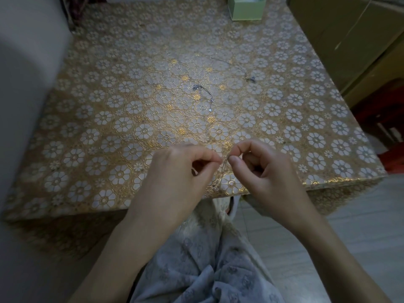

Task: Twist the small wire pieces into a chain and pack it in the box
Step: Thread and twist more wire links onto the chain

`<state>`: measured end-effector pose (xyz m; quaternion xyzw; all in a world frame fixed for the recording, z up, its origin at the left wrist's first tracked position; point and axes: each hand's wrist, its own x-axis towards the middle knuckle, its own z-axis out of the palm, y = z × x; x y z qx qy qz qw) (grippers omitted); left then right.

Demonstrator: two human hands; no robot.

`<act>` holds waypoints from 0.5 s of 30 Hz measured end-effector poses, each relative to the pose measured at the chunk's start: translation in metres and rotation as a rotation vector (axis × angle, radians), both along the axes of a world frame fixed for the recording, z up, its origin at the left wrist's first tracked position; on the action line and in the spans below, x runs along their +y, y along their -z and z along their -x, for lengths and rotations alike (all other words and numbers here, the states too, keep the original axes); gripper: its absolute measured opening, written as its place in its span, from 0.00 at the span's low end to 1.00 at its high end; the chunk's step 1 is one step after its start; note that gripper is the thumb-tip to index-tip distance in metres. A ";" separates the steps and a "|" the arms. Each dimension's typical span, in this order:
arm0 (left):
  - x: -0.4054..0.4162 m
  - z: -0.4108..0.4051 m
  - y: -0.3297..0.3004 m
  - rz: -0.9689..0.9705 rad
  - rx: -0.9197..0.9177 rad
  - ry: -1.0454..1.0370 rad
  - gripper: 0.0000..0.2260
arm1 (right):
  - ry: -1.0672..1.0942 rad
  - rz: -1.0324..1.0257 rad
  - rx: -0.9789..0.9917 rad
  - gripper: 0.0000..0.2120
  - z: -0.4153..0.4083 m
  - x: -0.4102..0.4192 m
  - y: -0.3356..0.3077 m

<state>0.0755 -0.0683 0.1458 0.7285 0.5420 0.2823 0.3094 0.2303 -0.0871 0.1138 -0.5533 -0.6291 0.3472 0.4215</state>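
Note:
Over the table's near edge, my left hand (175,169) and my right hand (262,165) meet fingertip to fingertip, each pinching an end of a thin wire piece (224,164) that is barely visible between them. A silvery wire piece (204,92) with small charms lies on the tabletop's middle. Another thin wire piece (242,71) curves further back to the right. The pale green box (246,7) stands at the far edge, partly cut off by the frame's top.
The table (109,127) wears a gold and white flower-patterned cover. A grey wall (24,84) runs along its left side and an olive cabinet (349,40) stands at the right. My lap in patterned fabric (207,270) is below the near edge.

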 end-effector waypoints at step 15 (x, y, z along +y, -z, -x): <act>0.007 -0.002 0.003 -0.058 0.034 0.058 0.05 | -0.062 -0.031 0.022 0.05 -0.001 0.003 -0.003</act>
